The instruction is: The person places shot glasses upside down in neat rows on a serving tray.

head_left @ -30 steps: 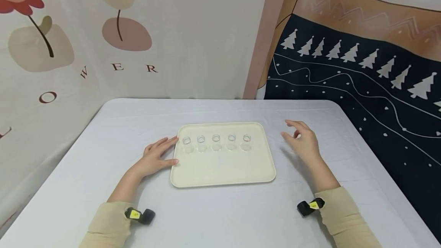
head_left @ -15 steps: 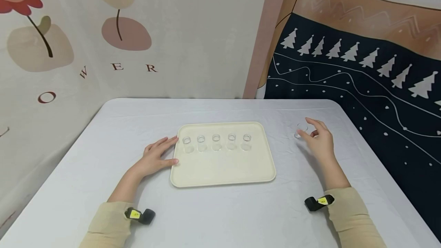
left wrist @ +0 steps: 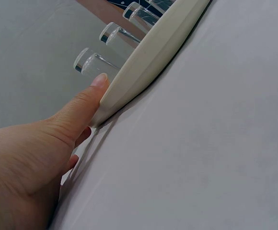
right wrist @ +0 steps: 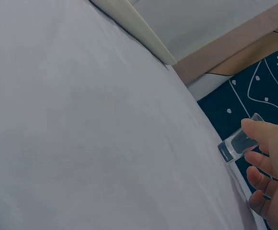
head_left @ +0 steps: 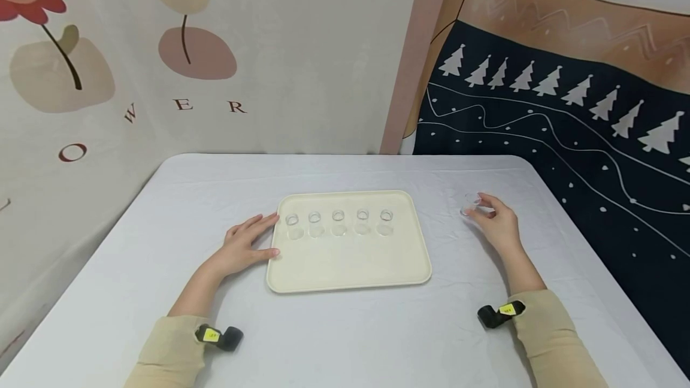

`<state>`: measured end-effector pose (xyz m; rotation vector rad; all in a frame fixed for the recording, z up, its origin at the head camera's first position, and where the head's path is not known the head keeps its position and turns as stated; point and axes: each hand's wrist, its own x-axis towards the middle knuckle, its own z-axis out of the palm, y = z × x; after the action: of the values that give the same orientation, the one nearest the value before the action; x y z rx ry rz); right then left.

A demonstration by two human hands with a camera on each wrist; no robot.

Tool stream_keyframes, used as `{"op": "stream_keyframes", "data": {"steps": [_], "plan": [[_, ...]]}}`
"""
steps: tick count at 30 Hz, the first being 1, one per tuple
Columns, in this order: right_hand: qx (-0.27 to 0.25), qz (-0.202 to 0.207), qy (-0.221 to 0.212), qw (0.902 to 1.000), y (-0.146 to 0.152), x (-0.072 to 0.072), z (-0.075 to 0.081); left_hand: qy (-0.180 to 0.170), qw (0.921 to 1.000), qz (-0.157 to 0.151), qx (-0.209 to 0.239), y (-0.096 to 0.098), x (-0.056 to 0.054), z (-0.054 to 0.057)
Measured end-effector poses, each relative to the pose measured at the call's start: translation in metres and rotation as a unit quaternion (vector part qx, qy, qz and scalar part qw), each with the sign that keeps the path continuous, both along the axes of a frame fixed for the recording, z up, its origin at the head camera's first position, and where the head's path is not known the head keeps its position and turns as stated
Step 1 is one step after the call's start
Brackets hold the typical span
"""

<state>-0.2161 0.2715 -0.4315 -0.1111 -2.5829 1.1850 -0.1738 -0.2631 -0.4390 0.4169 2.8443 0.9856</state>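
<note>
My left hand [head_left: 245,248] lies at the left edge of a cream tray [head_left: 350,268], fingers and thumb spread and straight against its rim. The wrist view from this side shows the left thumb [left wrist: 84,105] on the tray's rim. A row of several small clear shot glasses [head_left: 338,223] stands on the tray, thick bases upward. To the right of the tray, my right hand [head_left: 500,223] pinches another clear shot glass [head_left: 468,205] between thumb and fingers. In the right wrist view this glass [right wrist: 237,143] has its thick base toward the table, and the thumb is near its upper end.
A white cloth [head_left: 345,340] covers the table. Behind it hang a light printed curtain [head_left: 302,76] and a dark blue tree-patterned fabric [head_left: 517,118]. Each sleeve carries a small black wrist camera [head_left: 218,337].
My right hand has moved right from beside the tray to the separate shot glass, and its fingers have closed in on it. The left hand and tray have stayed put.
</note>
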Motion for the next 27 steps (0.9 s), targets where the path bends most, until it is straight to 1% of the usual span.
{"op": "stream_keyframes", "data": {"steps": [6, 16, 24, 27], "plan": [[0.020, -0.003, -0.010, 0.9998, -0.001, -0.004, -0.008, -0.001, 1.0000, 0.001, -0.002, 0.000, 0.001, 0.001], [0.052, -0.012, -0.025, 0.9983, -0.002, -0.007, -0.012, 0.000, 1.0000, -0.002, -0.002, -0.001, 0.002, 0.002], [0.053, -0.018, -0.026, 0.9981, -0.001, -0.004, -0.013, -0.002, 1.0000, -0.001, 0.001, 0.000, 0.002, 0.002], [0.044, -0.017, -0.023, 0.9986, 0.000, -0.003, -0.011, -0.001, 1.0000, -0.003, 0.000, 0.001, 0.001, 0.002]]}}
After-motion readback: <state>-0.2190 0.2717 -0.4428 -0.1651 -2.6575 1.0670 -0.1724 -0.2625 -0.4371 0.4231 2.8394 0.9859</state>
